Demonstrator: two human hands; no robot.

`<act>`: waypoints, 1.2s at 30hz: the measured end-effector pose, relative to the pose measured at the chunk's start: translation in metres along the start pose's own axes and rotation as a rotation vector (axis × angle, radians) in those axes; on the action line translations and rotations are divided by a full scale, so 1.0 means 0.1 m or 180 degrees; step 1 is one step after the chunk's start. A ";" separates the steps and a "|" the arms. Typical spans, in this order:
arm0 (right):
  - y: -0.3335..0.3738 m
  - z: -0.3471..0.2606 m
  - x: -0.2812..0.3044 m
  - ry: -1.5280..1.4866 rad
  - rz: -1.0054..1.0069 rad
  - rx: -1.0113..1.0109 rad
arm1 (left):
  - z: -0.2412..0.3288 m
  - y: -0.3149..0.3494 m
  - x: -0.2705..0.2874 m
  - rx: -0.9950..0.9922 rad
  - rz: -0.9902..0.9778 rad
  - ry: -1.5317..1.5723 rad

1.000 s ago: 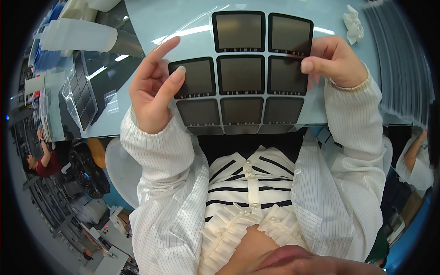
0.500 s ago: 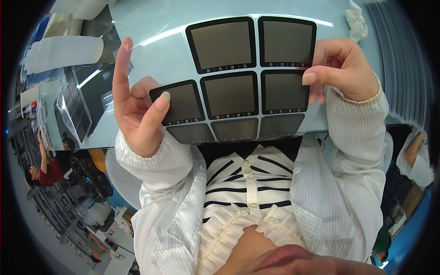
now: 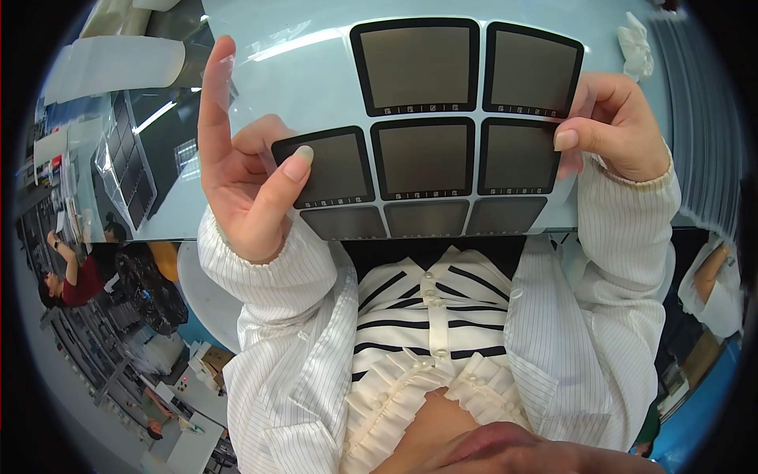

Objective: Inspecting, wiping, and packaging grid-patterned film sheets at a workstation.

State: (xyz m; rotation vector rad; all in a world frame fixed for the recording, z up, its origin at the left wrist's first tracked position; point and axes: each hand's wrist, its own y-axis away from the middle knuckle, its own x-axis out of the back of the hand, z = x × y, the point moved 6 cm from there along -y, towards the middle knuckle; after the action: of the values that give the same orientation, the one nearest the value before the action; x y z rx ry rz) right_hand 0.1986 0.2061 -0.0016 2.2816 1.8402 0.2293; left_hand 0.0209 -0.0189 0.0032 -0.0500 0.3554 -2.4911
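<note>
A clear plastic sheet with several dark grey, black-bordered rectangular panels [image 3: 424,158] is held up between my two hands, over the near edge of the table. Small pale marks run along the lower border of each panel. My left hand [image 3: 257,182] pinches the sheet's left side, its thumb lying on the corner of the leftmost panel while the index finger points up. At the right edge, my right hand [image 3: 620,130] grips the sheet with the thumb in front and the other fingers partly hidden behind it.
On the left of the pale table [image 3: 308,87] lies another clear sheet of dark panels [image 3: 130,166]. Beyond it are white curved sheets [image 3: 118,62]. A crumpled white tissue [image 3: 635,46] and a stack of grey sheets [image 3: 699,118] are at the right. Other people appear at both sides.
Both hands and the sheet have shifted to the right, the left hand also slightly upward. The grips look the same, and the panels appear a little larger.
</note>
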 end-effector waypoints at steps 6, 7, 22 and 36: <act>-0.01 0.00 0.02 0.0135 0.0025 0.0091 | 0.01 0.01 -0.01 0.0047 0.0047 0.0064; -0.01 -0.01 0.02 0.0144 0.0020 0.0116 | -0.01 0.01 -0.01 0.0119 0.0015 0.0069; -0.04 0.05 0.01 -0.0080 -0.0015 0.0020 | 0.05 0.05 -0.02 0.0007 -0.0112 -0.0025; 0.04 -0.01 0.21 0.0096 0.0454 0.1166 | 0.03 -0.01 0.00 -0.0203 0.0394 -0.0004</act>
State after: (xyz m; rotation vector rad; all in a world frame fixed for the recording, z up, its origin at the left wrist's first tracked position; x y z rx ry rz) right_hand 0.2061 0.2256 0.0001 2.6681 1.8637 -0.0604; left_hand 0.0208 -0.0188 0.0068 -0.0537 0.4244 -2.3573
